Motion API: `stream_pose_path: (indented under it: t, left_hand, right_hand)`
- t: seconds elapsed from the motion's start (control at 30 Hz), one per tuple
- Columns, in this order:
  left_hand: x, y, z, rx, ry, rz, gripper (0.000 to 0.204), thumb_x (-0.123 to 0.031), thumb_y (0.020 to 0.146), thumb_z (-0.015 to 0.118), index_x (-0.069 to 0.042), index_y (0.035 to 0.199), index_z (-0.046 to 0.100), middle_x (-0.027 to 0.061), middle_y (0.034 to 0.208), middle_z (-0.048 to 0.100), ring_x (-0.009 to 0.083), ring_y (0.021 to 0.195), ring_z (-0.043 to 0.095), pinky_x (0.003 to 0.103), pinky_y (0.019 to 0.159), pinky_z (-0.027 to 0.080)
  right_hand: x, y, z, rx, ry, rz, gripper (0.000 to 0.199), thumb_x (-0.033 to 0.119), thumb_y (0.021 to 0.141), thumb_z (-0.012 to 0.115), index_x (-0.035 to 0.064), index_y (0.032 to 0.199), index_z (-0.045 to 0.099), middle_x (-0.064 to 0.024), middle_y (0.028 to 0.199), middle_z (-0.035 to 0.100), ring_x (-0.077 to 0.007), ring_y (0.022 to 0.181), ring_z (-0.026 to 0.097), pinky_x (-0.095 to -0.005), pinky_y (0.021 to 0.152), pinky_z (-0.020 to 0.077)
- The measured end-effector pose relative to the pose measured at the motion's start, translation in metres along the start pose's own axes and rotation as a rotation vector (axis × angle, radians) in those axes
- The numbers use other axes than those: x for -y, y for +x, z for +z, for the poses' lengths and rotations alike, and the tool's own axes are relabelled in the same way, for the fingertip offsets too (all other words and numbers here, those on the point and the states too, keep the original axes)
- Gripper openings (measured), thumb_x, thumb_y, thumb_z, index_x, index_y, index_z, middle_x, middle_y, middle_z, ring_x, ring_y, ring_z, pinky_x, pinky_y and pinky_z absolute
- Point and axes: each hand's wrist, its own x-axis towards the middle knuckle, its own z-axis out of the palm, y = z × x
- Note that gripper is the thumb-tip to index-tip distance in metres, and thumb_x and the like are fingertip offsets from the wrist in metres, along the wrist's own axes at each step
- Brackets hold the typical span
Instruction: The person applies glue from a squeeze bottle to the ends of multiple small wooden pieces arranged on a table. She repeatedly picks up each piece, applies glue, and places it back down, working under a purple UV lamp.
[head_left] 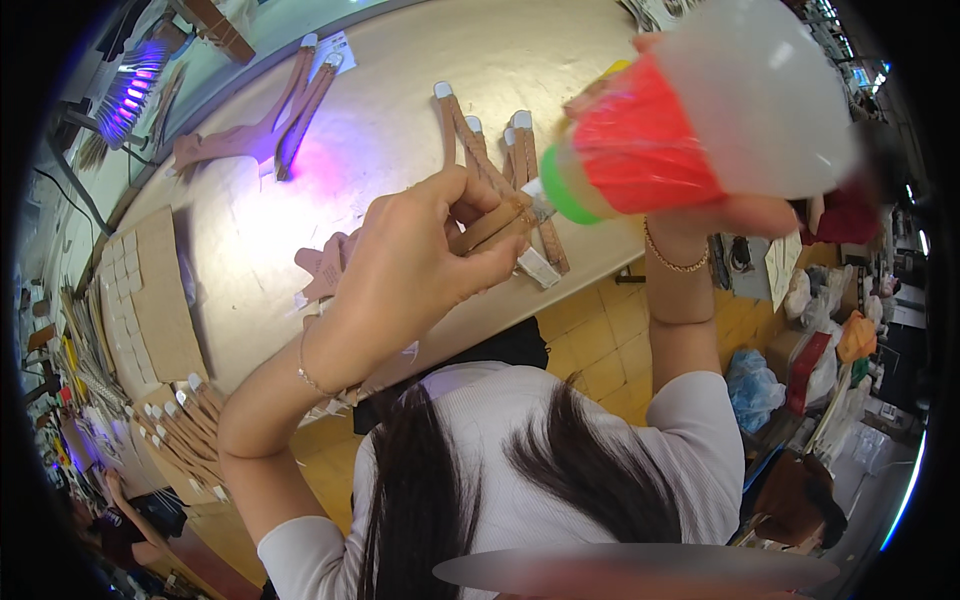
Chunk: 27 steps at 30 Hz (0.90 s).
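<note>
My left hand (415, 255) is closed with fingers and thumb pinching tan straps (490, 228), which look like leather, over the worktable. A large translucent bottle (765, 100) with a red band and green collar is gripped in my right hand (745, 214). It lies tilted, its white nozzle at the ends of the held straps; whether the tip touches them I cannot tell. Just beyond, several brown braided straps (446, 125) with whitish ends rest on the table. Partly behind my left wrist is a flat brown strap piece (322, 268).
A Y-shaped brown strap piece (230, 143) lies under purple light on the pale table (380, 50). Cardboard with pale squares (160, 290) sits at the left edge. More straps (180, 430) are stacked lower left, with another person's arm (140, 515) beyond. Bags (752, 385) stand at right.
</note>
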Motion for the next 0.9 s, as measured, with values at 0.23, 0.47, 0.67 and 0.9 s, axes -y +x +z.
stream_pose_path:
  t: [0.23, 0.47, 0.67, 0.9]
  left_hand:
    - [-0.004, -0.004, 0.001, 0.0, 0.027, 0.005, 0.026, -0.008, 0.078, 0.076, 0.002, 0.096, 0.059, 0.0035, 0.08, 0.065, 0.0031, 0.069, 0.057, 0.018, 0.06, 0.045]
    - [0.001, -0.004, 0.001, -0.005, -0.111, 0.008, 0.027, -0.003, 0.08, 0.073, 0.003, 0.1, 0.057, 0.0048, 0.088, 0.065, 0.0043, 0.076, 0.059, 0.018, 0.065, 0.048]
    - [0.005, -0.003, 0.001, -0.023, -0.14, -0.04, 0.026, 0.001, 0.081, 0.07, 0.004, 0.103, 0.056, 0.0069, 0.092, 0.065, 0.0052, 0.078, 0.061, 0.018, 0.069, 0.05]
    - [0.007, 0.0, -0.005, -0.028, -0.456, -0.088, 0.03, -0.007, 0.077, 0.078, 0.003, 0.096, 0.057, 0.0061, 0.086, 0.066, 0.0058, 0.072, 0.062, 0.019, 0.062, 0.048]
  right_hand:
    - [-0.015, -0.004, 0.0, -0.049, -0.161, 0.062, 0.122, 0.082, 0.054, 0.054, -0.0048, 0.138, 0.032, -0.0236, 0.123, 0.053, -0.0303, 0.11, 0.057, -0.0453, 0.092, 0.049]
    - [-0.015, -0.007, -0.004, -0.057, -0.183, 0.072, 0.129, 0.087, 0.049, 0.054, -0.0051, 0.138, 0.032, -0.0237, 0.122, 0.054, -0.0304, 0.109, 0.058, -0.0458, 0.091, 0.0498]
    - [-0.017, -0.018, -0.007, -0.086, -0.225, 0.071, 0.136, 0.091, 0.045, 0.055, -0.0054, 0.137, 0.031, -0.0237, 0.121, 0.055, -0.0305, 0.108, 0.058, -0.0463, 0.09, 0.0504]
    - [-0.007, 0.024, 0.007, 0.447, 0.281, -0.024, 0.135, 0.095, 0.049, 0.049, -0.003, 0.14, 0.03, -0.0255, 0.126, 0.052, -0.0326, 0.111, 0.057, -0.0461, 0.091, 0.0506]
